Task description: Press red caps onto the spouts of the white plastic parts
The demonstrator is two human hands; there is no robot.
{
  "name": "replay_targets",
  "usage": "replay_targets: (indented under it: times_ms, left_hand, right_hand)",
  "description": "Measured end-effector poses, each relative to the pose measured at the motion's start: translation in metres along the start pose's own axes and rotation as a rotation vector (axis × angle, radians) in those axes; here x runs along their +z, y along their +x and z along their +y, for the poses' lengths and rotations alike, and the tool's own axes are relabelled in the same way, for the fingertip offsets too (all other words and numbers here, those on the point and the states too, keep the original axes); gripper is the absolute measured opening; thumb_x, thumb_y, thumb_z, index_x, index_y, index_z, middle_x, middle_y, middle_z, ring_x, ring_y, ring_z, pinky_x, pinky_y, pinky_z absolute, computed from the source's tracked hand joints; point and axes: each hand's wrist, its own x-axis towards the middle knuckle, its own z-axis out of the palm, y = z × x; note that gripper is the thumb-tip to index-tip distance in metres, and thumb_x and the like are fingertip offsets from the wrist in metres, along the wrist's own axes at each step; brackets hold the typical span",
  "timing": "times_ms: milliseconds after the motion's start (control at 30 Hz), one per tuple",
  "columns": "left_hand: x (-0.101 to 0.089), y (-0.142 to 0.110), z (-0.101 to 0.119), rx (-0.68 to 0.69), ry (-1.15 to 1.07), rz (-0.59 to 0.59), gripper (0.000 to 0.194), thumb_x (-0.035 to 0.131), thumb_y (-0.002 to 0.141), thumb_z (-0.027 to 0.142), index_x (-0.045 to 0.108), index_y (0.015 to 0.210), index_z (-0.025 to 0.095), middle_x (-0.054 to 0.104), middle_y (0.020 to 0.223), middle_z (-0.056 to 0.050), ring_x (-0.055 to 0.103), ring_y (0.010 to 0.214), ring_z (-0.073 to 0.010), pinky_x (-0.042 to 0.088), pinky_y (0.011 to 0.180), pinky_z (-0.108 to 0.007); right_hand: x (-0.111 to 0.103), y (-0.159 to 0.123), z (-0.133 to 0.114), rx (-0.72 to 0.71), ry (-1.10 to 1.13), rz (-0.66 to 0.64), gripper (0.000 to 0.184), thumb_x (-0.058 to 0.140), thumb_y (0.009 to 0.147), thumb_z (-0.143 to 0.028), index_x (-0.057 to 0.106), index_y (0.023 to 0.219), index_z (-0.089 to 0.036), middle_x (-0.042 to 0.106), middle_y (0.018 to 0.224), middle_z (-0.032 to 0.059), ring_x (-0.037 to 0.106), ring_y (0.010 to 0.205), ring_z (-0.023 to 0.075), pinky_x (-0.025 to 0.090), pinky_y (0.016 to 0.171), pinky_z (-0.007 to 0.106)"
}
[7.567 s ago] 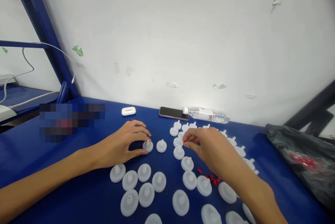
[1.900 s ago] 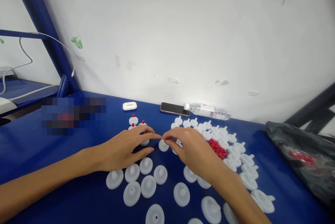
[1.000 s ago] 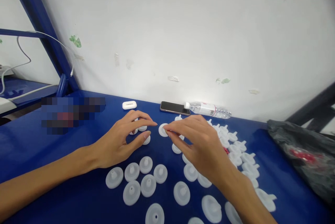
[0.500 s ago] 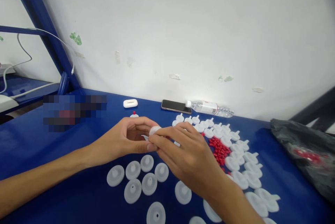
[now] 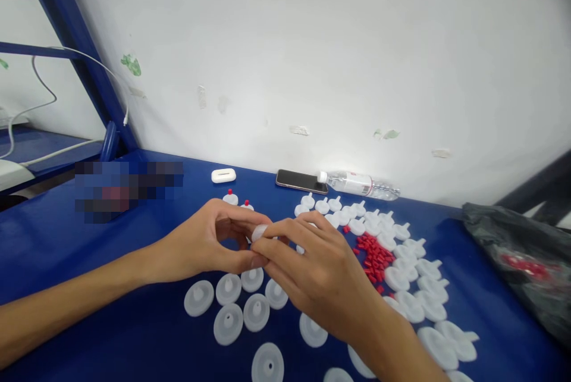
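Observation:
My left hand [image 5: 212,243] and my right hand [image 5: 314,260] meet over the middle of the table, both closed on one white plastic spouted lid [image 5: 258,232]. Only a bit of its rim shows; the fingers cover the rest. Below the hands lie several translucent round lids [image 5: 228,323], each with a short spout in the centre. Right of my right hand, small red caps [image 5: 375,256] form a pile, ringed by more white lids [image 5: 432,288] with longer spouts. Behind my left hand stand two lids with red tips [image 5: 230,196].
Along the wall, on the blue table [image 5: 147,322], rest a white earbud case [image 5: 223,175], a phone [image 5: 301,181] and a clear bottle [image 5: 359,184] on its side. A dark plastic bag [image 5: 513,257] with red pieces showing lies at the right edge.
The held lid has tilted and sunk slightly lower between my fingers. A second red-tipped lid now shows behind my left hand. The view has shifted very slightly.

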Motion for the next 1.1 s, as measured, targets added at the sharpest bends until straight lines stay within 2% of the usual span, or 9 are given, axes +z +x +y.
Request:
replay_targets:
  times_ms: [100, 300, 500, 600, 700, 800, 900, 1000, 1100]
  left_hand:
    - [0.000, 0.001, 0.001, 0.026, 0.031, -0.002, 0.024, 0.075, 0.081, 0.022, 0.079, 0.104, 0.019, 0.075, 0.089, -0.003, 0.068, 0.083, -0.0211, 0.058, 0.077, -0.033]
    - [-0.004, 0.002, 0.004, 0.021, 0.087, -0.044, 0.016, 0.075, 0.077, 0.022, 0.080, 0.091, 0.018, 0.064, 0.069, 0.001, 0.053, 0.060, -0.0122, 0.045, 0.055, -0.022]
    - [-0.002, 0.000, 0.005, 0.005, 0.081, -0.042, 0.014, 0.072, 0.078, 0.020, 0.079, 0.090, 0.018, 0.061, 0.068, 0.002, 0.045, 0.057, -0.0100, 0.040, 0.051, -0.021]
    - [-0.004, 0.001, 0.003, -0.003, 0.113, 0.002, 0.018, 0.077, 0.079, 0.026, 0.080, 0.095, 0.020, 0.066, 0.072, 0.001, 0.048, 0.059, -0.0110, 0.041, 0.053, -0.022]
    - [-0.008, 0.002, -0.001, -0.023, 0.151, 0.058, 0.033, 0.080, 0.080, 0.038, 0.078, 0.107, 0.020, 0.073, 0.082, -0.002, 0.055, 0.065, -0.0139, 0.045, 0.057, -0.023]
    - [-0.012, 0.003, -0.004, -0.006, 0.159, 0.055, 0.038, 0.067, 0.090, 0.049, 0.076, 0.112, 0.019, 0.073, 0.086, -0.004, 0.060, 0.071, -0.0166, 0.049, 0.060, -0.024]
    - [-0.011, 0.002, -0.005, -0.001, 0.237, 0.113, 0.039, 0.056, 0.097, 0.052, 0.075, 0.112, 0.021, 0.070, 0.087, -0.003, 0.056, 0.066, -0.0143, 0.046, 0.057, -0.023]
    - [-0.009, 0.001, -0.007, -0.018, 0.331, 0.207, 0.036, 0.056, 0.098, 0.050, 0.074, 0.108, 0.022, 0.065, 0.079, 0.000, 0.049, 0.058, -0.0121, 0.041, 0.051, -0.022]
    - [-0.008, 0.001, -0.011, -0.025, 0.377, 0.246, 0.031, 0.056, 0.098, 0.047, 0.074, 0.102, 0.021, 0.062, 0.070, 0.000, 0.049, 0.056, -0.0123, 0.037, 0.048, -0.022]
  right_hand:
    - [0.001, 0.000, 0.000, -0.001, -0.001, -0.010, 0.019, 0.058, 0.092, -0.002, 0.069, 0.097, -0.017, 0.072, 0.100, 0.0035, 0.063, 0.080, 0.0150, 0.045, 0.081, 0.035]
    - [0.001, 0.001, 0.000, -0.015, 0.014, -0.049, 0.017, 0.056, 0.095, -0.004, 0.068, 0.093, -0.016, 0.072, 0.099, 0.0034, 0.066, 0.082, 0.0151, 0.045, 0.082, 0.036]
    - [0.001, 0.001, -0.001, -0.018, 0.004, -0.028, 0.017, 0.055, 0.096, -0.006, 0.068, 0.093, -0.017, 0.072, 0.100, 0.0034, 0.064, 0.078, 0.0142, 0.045, 0.080, 0.035]
    - [0.001, 0.000, 0.001, -0.016, -0.040, -0.048, 0.017, 0.055, 0.096, -0.005, 0.068, 0.097, -0.017, 0.073, 0.103, 0.0035, 0.066, 0.082, 0.0151, 0.046, 0.082, 0.036]
    - [0.000, -0.002, 0.005, 0.008, -0.076, -0.056, 0.023, 0.056, 0.094, -0.003, 0.066, 0.106, -0.019, 0.073, 0.106, 0.0035, 0.068, 0.086, 0.0159, 0.046, 0.084, 0.036]
    - [-0.003, -0.002, 0.008, 0.050, -0.088, -0.009, 0.018, 0.055, 0.099, -0.009, 0.067, 0.105, -0.020, 0.074, 0.099, 0.0019, 0.066, 0.080, 0.0149, 0.045, 0.085, 0.036]
    - [-0.006, -0.002, 0.011, 0.100, -0.084, 0.017, 0.014, 0.055, 0.102, -0.019, 0.069, 0.101, -0.019, 0.075, 0.092, 0.0022, 0.064, 0.078, 0.0156, 0.044, 0.086, 0.035]
    - [-0.007, -0.002, 0.013, 0.163, -0.096, -0.049, 0.014, 0.058, 0.101, -0.021, 0.072, 0.099, -0.018, 0.075, 0.089, 0.0026, 0.063, 0.078, 0.0177, 0.043, 0.087, 0.037]
    - [-0.004, -0.005, 0.017, 0.222, -0.091, -0.196, 0.016, 0.059, 0.101, -0.023, 0.073, 0.096, -0.018, 0.075, 0.086, 0.0021, 0.064, 0.077, 0.0184, 0.042, 0.093, 0.041]
